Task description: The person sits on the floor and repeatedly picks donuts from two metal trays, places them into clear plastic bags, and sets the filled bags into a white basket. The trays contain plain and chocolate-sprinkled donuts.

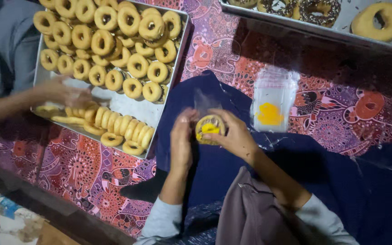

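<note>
We are holding one round golden ring doughnut inside a clear plastic bag with a yellow patch between both hands, low over the dark blue cloth spread in front of us; our left hand is closing its fingers on the bag's left edge, and our right hand is curling round its right side with the thumb lying across the top, the loose clear mouth of the bag standing up above the doughnut. Just to the right, a stack of empty clear plastic bags with yellow patches is lying partly on the blue cloth and partly on the purple and red patterned mat. To the left, a shallow square metal tray is sitting heaped with plain golden ring doughnuts, with a row of them standing on edge near its front rim. Another person's hand, blurred, is reaching into that tray from the left, and we cannot tell what it has hold of. Along the top edge, a second metal tray is carrying a plain doughnut and some dark-topped doughnuts
</note>
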